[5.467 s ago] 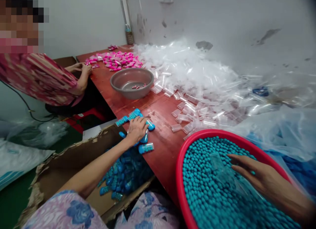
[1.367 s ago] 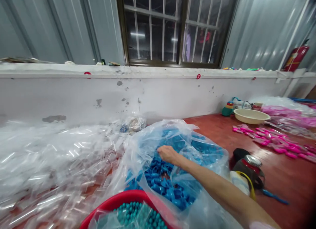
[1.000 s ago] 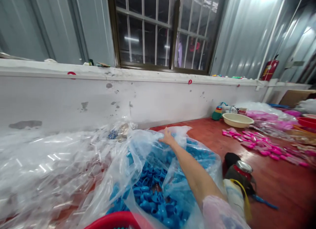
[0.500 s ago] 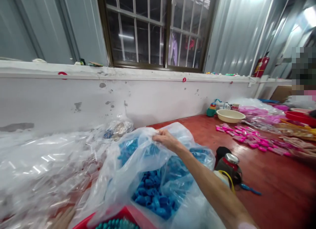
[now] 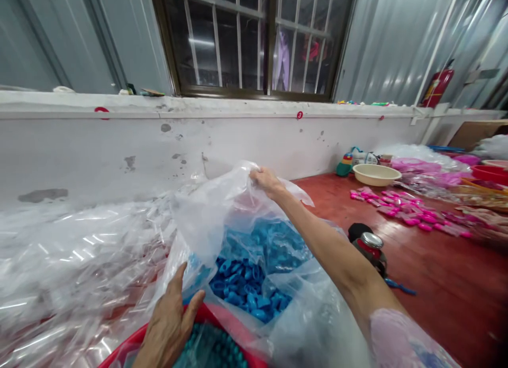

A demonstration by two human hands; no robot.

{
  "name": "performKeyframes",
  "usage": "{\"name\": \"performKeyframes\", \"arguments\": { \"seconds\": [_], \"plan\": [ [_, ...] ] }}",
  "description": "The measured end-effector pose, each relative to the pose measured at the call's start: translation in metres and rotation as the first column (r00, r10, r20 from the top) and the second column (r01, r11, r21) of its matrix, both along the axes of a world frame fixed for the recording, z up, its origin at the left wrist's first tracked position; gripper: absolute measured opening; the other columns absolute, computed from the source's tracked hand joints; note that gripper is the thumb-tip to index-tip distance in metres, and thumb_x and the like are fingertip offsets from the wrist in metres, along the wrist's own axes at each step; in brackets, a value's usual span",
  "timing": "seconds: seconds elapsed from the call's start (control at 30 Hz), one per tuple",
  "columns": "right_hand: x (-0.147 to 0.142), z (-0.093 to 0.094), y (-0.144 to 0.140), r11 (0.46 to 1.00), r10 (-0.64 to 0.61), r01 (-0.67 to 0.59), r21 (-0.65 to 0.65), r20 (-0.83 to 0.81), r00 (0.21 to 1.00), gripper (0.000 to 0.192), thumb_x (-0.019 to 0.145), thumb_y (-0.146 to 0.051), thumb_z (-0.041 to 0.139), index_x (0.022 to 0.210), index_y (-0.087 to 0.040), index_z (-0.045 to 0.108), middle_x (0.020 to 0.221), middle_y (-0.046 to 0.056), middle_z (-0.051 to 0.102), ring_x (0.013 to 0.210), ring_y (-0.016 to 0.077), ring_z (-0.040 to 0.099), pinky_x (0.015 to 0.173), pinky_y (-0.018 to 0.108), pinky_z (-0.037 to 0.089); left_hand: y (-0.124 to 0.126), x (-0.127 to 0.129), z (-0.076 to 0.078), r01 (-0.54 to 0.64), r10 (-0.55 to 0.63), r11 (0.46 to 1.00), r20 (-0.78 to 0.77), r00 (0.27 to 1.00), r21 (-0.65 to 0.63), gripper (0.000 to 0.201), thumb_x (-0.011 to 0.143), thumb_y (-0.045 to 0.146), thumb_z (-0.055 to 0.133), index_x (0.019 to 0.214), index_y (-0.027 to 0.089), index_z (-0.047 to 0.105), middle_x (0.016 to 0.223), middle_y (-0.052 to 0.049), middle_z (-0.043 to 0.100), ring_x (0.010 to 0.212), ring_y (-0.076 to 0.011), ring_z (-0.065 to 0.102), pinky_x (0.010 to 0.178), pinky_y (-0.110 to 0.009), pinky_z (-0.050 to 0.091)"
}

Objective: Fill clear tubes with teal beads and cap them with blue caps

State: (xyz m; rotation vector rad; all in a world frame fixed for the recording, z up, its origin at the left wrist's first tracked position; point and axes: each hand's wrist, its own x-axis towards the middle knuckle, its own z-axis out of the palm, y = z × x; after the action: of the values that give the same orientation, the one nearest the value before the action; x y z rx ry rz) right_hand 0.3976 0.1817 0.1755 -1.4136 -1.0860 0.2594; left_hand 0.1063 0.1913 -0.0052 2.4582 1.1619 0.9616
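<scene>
While hands [image 5: 266,180] grip bag [image 5: 210,220] — lifted.

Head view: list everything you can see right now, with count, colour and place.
plastic bag: one, clear, centre, top edge lifted
caps: many, blue, inside the bag
basin: one, red, bottom edge, holds teal beads
clear tubes: a heap, transparent, left along the wall
jar: one, dark with metal lid, right of the bag
bowl: one, cream, far right on the table
pink pieces: many, spread near the bowl
table: one, red-brown
fire extinguisher: one, red, upper right
window: one, barred, top centre
left hand: on the bag's near side at the basin rim
right hand: gripping the bag's top edge
</scene>
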Motion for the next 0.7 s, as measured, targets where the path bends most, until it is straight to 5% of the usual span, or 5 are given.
{"name": "performKeyframes", "arguments": {
  "seconds": [0.2,0.27,0.37,0.5,0.7],
  "plan": [
    [-0.034,-0.028,-0.04,0.958,-0.194,0.103,0.268,0.343,0.919,0.032,0.079,-0.015,0.045,0.11,-0.016,0.051,0.115,0.009,0.049,0.111,0.0213,0.041,0.092,0.035,0.034,-0.012,0.003,0.02,-0.054,0.055,0.998,0.05,0.997,-0.015,0.051,0.078,0.046,0.04,0.119,0.016,0.041,0.111,-0.014,0.058,0.1,-0.0275,0.057,0.081,-0.044,0.047],
    [-0.058,-0.063,-0.055,0.988,0.126,-0.155,0.02,0.485,0.865,0.024,0.083,-0.017,0.042,0.101,-0.019,0.057,0.096,0.004,0.06,0.094,0.0174,0.054,0.084,0.03,0.041,-0.025,-0.008,0.022,-0.05,0.051,0.998,0.044,0.998,-0.022,0.042,0.079,0.044,0.04,0.11,0.018,0.048,0.098,-0.011,0.063,0.09,-0.0252,0.061,0.076,-0.04,0.05],
    [-0.078,-0.126,-0.051,0.819,0.527,-0.303,-0.488,0.429,0.734,0.016,0.08,-0.015,0.051,0.09,-0.02,0.063,0.088,0.001,0.064,0.087,0.0166,0.058,0.08,0.027,0.044,-0.047,-0.032,0.019,0.03,-0.03,1.0,-0.013,0.999,0.0,0.034,0.079,0.041,0.04,0.101,0.019,0.053,0.094,-0.009,0.064,0.087,-0.0229,0.061,0.076,-0.037,0.049],
    [-0.056,-0.187,-0.014,0.735,0.477,-0.171,-0.657,0.321,0.818,0.017,0.083,-0.021,0.053,0.098,-0.016,0.058,0.102,0.007,0.059,0.089,0.0185,0.056,0.079,0.035,0.046,-0.071,-0.076,0.012,-0.007,0.007,1.0,-0.087,0.996,0.0,0.03,0.081,0.037,0.041,0.102,0.019,0.052,0.096,-0.007,0.063,0.09,-0.0213,0.06,0.078,-0.034,0.048],
    [-0.008,-0.211,0.009,0.659,0.317,0.016,-0.752,0.296,0.901,0.028,0.086,-0.029,0.049,0.111,-0.016,0.05,0.111,0.007,0.053,0.092,0.0186,0.055,0.077,0.038,0.047,-0.108,-0.132,-0.012,-0.053,0.082,0.988,-0.199,0.977,0.145,0.025,0.082,0.032,0.043,0.104,0.022,0.05,0.096,-0.005,0.062,0.089,-0.0187,0.059,0.076,-0.028,0.049]
  ]
}}
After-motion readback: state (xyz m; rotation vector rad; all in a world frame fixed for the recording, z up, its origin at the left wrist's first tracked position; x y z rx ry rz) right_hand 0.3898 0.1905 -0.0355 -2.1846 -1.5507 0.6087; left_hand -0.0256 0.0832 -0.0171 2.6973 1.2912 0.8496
